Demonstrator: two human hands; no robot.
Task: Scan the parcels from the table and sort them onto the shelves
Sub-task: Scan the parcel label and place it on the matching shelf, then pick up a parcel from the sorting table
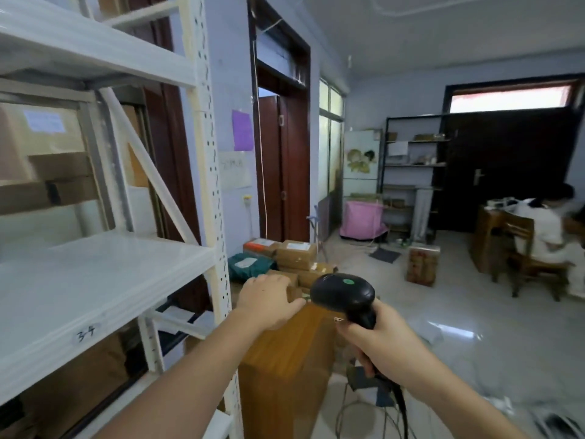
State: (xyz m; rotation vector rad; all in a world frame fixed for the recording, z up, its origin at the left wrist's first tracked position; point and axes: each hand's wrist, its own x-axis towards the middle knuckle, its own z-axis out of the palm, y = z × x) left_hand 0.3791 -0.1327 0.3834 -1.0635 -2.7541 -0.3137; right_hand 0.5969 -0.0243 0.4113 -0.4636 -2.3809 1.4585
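the right hand (384, 340) gripped the handle of a black scanner (343, 294), fingers curled round it, with the scanner head pointed away toward the parcels (296, 258) and a green dot showing on top. a cable (402, 407) hung from the handle base toward the floor. the left hand (269, 299) reached forward over the far end of the wooden table (285, 350), fingers curled down over a small brown parcel at the near edge of the pile; whether it actually gripped that parcel could not be told. the parcels lay piled on the table's far end, just beside the white upright (215, 217) of the shelf unit: several brown boxes, one green bag (250, 264) and one box with an orange side. the table's long left edge ran close beside the upright. to the left, the white shelf (95, 280) stood at about chest height, its front edge carrying a handwritten label (85, 335) reading 3-4. brown boxes sat behind and below it. right of the table, tiled floor (459, 312) lay open as far as a wrapped crate (422, 264), which stood apart on the tiles. a seated person (544, 229) occupied a chair at the far right, well apart from the table. a doorway (281, 160) stood behind the parcels.
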